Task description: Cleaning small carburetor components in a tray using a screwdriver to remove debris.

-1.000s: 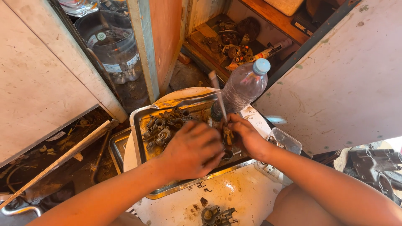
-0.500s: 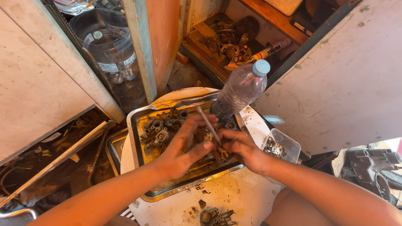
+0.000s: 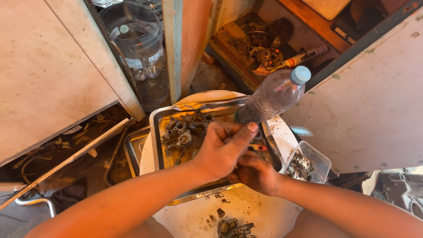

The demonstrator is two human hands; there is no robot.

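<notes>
Bottle (image 3: pixel 271 98) behind metal tray (image 3: pixel 155 132); small parts box (image 3: pixel 318 161) right of tray.

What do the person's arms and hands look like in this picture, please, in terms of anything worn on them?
Both forearms are bare from the bottom edge of the picture to the wrists: no sleeves show. The left hand and the right hand wear no gloves, and no watch, bracelet or ring can be seen. The left thumbnail is short. Whether the fingers are soiled is too hard to tell.

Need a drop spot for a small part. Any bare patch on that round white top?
Bare strip on the round white top, between the metal tray and the grimy part. The tray is crowded: metal parts, bottle, left hand, right hand.
</notes>
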